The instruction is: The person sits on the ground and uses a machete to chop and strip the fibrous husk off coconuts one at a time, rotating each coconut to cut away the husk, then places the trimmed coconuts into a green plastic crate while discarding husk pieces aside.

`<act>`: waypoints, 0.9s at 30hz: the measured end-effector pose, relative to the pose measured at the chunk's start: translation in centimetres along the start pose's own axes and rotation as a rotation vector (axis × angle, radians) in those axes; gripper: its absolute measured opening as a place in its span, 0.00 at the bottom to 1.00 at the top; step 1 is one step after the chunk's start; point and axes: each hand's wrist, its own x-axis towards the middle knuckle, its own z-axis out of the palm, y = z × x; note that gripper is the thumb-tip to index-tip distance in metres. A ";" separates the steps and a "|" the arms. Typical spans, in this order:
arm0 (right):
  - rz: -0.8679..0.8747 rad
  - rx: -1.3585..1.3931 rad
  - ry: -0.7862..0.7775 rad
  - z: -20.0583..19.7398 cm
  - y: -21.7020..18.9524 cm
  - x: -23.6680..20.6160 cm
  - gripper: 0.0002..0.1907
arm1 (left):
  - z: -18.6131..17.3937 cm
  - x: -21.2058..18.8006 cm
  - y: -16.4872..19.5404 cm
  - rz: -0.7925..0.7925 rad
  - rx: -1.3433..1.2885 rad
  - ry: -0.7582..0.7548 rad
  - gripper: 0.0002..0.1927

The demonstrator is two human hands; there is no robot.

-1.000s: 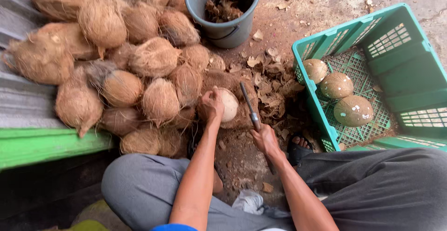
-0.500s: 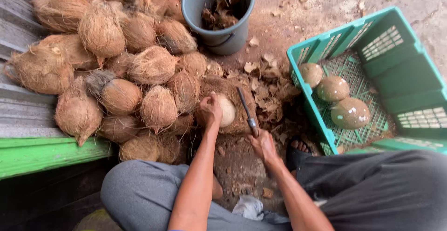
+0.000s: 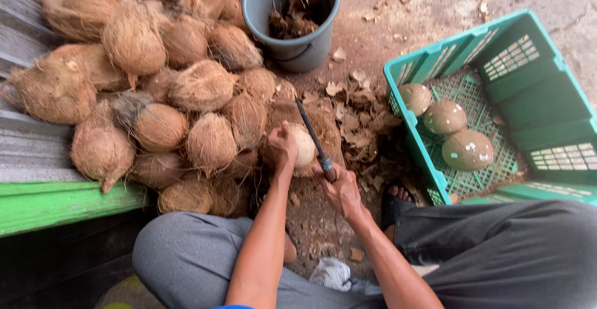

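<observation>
My left hand grips a pale, partly peeled coconut resting on a brown stump or block. My right hand holds the handle of a dark-bladed knife, whose blade points up and away, lying against the right side of the coconut. Both hands sit low in the middle of the view, between my knees in grey trousers.
A heap of several husky brown coconuts fills the left. A grey bucket of husk scraps stands at the top. A green plastic crate at right holds three peeled coconuts. Husk chips litter the dirt. A green board runs lower left.
The knife stays against the coconut; its blade has shifted slightly as the right hand works. The left hand keeps its hold. The view has drifted a little.
</observation>
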 end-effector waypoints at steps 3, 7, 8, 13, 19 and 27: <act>0.086 -0.082 -0.070 0.3 2.1 1.3 0.17 | 0.5 0.1 -0.4 -0.086 -0.059 -0.085 0.27; 0.231 -0.122 -0.180 0.8 4.1 2.5 0.21 | 1.5 0.8 -0.9 0.051 -0.160 0.003 0.28; 0.133 -0.114 -0.145 0.8 4.1 2.5 0.25 | 1.5 1.1 -1.0 0.085 -0.181 0.024 0.30; 0.249 0.020 -0.096 -0.7 1.5 2.3 0.19 | 0.1 1.9 -1.8 -0.050 -0.090 -0.026 0.31; 0.243 0.084 -0.107 -0.7 0.1 1.1 0.13 | -0.5 0.1 -3.1 -0.172 -0.235 0.048 0.33; 0.131 -0.062 -0.084 1.2 1.1 -0.3 0.23 | 0.5 -2.8 -2.8 -0.189 -0.283 0.178 0.32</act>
